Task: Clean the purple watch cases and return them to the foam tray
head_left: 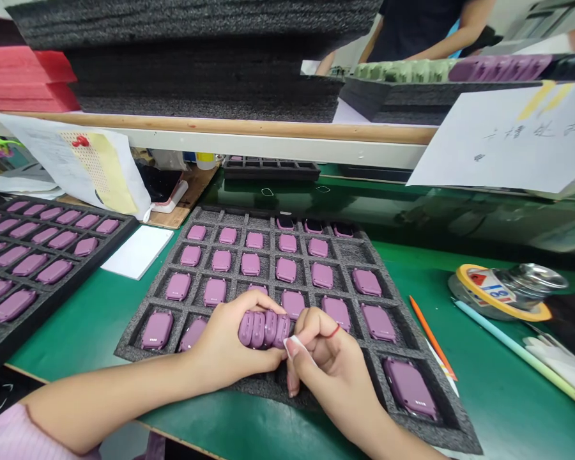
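My left hand [234, 342] is closed round a row of several purple watch cases [263, 329], held side by side on edge. Pinched in my right hand [328, 364] is a small white cloth [298, 348], pressed at the right end of that row. Both hands are over the front of a dark foam tray [354, 254]. Its compartments hold more purple watch cases, such as one [412, 386] at the front right and another [156, 329] at the front left. Three at the back show dark faces. The hands and forearms hide some front compartments.
A second foam tray [117, 233] of purple cases lies left, beside a white paper pad [138, 251]. To the right are an orange pen [432, 337], a long pale stick [517, 348] and a glass bottle [489, 287]. A shelf [268, 131] with foam stacks crosses above; another person stands beyond.
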Tool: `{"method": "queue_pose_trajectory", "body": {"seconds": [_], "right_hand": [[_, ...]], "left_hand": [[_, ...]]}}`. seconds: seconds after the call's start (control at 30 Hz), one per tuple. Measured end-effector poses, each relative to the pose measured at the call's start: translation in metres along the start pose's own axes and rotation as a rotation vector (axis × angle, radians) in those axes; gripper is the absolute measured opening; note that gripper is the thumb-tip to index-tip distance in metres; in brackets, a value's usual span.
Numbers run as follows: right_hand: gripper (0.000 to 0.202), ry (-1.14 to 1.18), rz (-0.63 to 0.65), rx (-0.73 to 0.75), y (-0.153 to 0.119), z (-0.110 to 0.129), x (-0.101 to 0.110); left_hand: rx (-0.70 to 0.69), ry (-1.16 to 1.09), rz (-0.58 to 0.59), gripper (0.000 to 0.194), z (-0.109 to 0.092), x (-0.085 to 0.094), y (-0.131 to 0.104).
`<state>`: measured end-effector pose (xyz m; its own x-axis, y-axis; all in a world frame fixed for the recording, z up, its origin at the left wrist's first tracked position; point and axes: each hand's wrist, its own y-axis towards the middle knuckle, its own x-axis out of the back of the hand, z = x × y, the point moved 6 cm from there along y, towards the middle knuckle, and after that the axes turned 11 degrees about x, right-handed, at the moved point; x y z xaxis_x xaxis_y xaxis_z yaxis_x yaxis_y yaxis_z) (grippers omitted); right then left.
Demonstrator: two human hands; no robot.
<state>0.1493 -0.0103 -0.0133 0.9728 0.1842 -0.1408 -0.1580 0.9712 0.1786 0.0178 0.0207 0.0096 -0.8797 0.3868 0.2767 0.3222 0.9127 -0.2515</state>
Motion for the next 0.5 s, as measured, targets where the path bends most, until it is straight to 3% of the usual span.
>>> {"method": "queue_pose_trajectory", "body": {"seconds": [0.27, 0.37, 0.5], "right_hand": [[0.031, -0.019, 0.013, 0.011, 0.001, -0.001, 0.000], [0.031, 0.039, -0.063, 0.151, 0.005, 0.019, 0.012], [0.028, -0.175, -0.250, 0.283, 0.008, 0.064, 0.051]], "left_hand": [[0.005, -0.016, -0.014, 0.037, 0.001, 0.001, 0.002], [-0.067, -0.045, -0.005, 0.036, -0.002, 0.002, 0.000], [-0.145, -0.105, 0.032, 0.037, -0.004, 0.003, -0.004]]}}
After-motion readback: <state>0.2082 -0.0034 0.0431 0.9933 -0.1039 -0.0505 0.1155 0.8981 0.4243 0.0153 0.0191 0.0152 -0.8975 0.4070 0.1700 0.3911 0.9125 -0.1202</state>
